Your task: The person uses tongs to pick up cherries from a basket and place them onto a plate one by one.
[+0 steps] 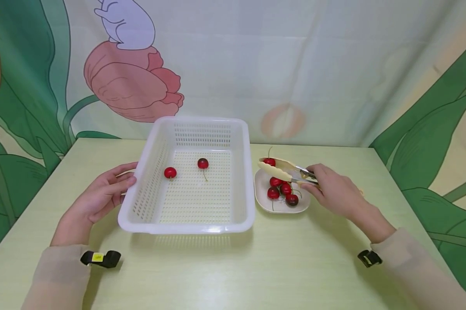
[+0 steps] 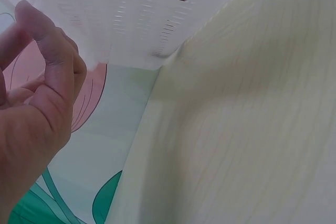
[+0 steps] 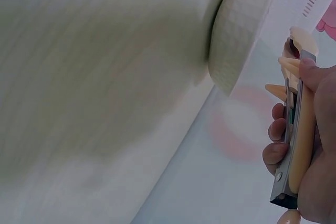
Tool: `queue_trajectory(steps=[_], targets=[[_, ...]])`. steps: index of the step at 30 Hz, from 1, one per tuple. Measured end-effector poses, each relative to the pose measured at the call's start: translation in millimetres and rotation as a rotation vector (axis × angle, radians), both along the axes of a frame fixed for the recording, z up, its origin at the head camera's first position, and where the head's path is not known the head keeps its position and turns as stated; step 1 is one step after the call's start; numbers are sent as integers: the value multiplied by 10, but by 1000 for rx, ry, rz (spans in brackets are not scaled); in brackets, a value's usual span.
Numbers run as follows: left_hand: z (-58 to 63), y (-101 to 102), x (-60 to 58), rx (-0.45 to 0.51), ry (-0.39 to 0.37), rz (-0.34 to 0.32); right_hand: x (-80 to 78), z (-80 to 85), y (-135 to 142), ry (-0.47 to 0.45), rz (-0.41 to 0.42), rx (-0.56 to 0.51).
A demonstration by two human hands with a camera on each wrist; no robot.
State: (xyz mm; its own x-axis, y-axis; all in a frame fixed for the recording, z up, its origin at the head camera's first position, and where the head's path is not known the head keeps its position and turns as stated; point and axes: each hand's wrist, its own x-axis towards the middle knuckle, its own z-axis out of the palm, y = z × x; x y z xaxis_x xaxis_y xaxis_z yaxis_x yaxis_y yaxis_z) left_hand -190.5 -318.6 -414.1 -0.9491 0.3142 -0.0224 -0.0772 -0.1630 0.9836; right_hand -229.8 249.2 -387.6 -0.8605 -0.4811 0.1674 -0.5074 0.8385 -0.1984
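My right hand (image 1: 335, 189) grips a pair of tongs (image 1: 275, 171) with cream tips and metal arms. Between the tips is a red cherry (image 1: 269, 162), its stem pointing up, above the far part of a small white dish (image 1: 261, 202). Several dark red cherries (image 1: 285, 188) lie in that dish. In the right wrist view, fingers and thumb wrap round the tongs (image 3: 299, 145). My left hand (image 1: 105, 191) touches the left rim of a white plastic basket (image 1: 186, 228), fingers relaxed and slightly bent. Two cherries, one bright red (image 1: 170, 172) and one darker (image 1: 203, 163), lie inside the basket.
Basket and dish stand side by side on a pale wood-grain table (image 1: 225, 271), the dish on the right. Behind the table's far edge hangs a curtain (image 1: 225, 64) printed with flowers and leaves.
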Motion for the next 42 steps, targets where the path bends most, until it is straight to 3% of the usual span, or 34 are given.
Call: queue_trajectory(steps=[24,34,42], targets=[[7,2,13,0,-12,3,11,-156,83,19,10,50],[27,17,10,-17,-16,12,15,-202,100,-112,-19,-1],[29,21,8,-24,-22,19,10,-205,113,-142,-33,-42]])
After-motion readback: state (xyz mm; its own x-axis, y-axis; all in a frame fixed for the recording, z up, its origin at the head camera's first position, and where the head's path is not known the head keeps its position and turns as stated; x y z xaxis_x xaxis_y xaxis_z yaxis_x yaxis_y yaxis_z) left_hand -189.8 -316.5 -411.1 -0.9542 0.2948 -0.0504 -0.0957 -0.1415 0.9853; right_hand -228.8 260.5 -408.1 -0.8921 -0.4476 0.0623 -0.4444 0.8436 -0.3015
